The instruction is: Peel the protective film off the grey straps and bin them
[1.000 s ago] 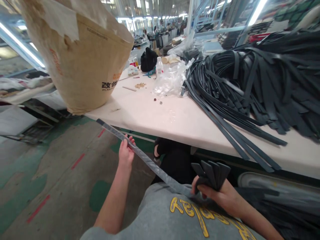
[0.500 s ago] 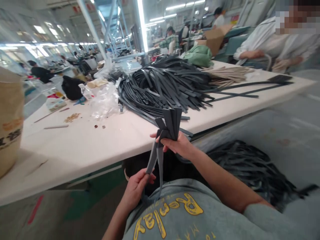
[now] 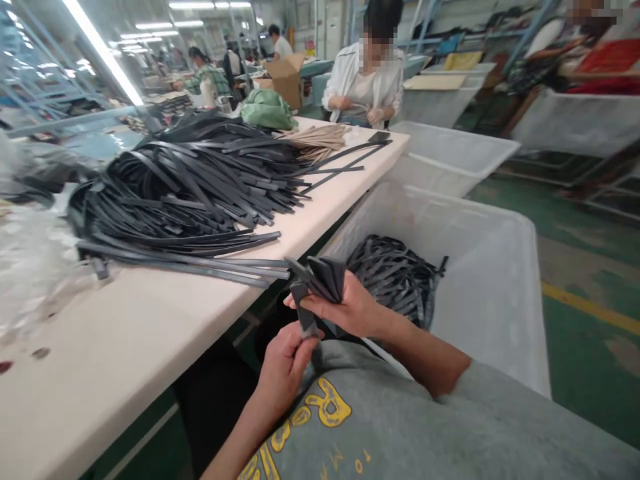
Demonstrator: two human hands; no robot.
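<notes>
My right hand (image 3: 353, 310) grips a bundle of dark grey straps (image 3: 320, 275) by their ends, which fan out above my fingers. My left hand (image 3: 287, 363) sits just below it, pinching a strap that hangs down from the bundle towards my grey shirt. Both hands are in front of my chest, beside the edge of the white table (image 3: 165, 320). A large heap of the same dark straps (image 3: 185, 183) lies on the table.
A white plastic bin (image 3: 480, 280) to my right holds more dark straps (image 3: 395, 273). Clear plastic bags (image 3: 30, 267) lie at the table's left. Beige straps (image 3: 320, 137) and a green bag (image 3: 267, 110) sit at the far end, where a person in white (image 3: 367, 80) works.
The view has swung right, from the cardboard drum to the bin. The long strap held out in my left hand has been drawn in; both hands have come close together at the bundle.
</notes>
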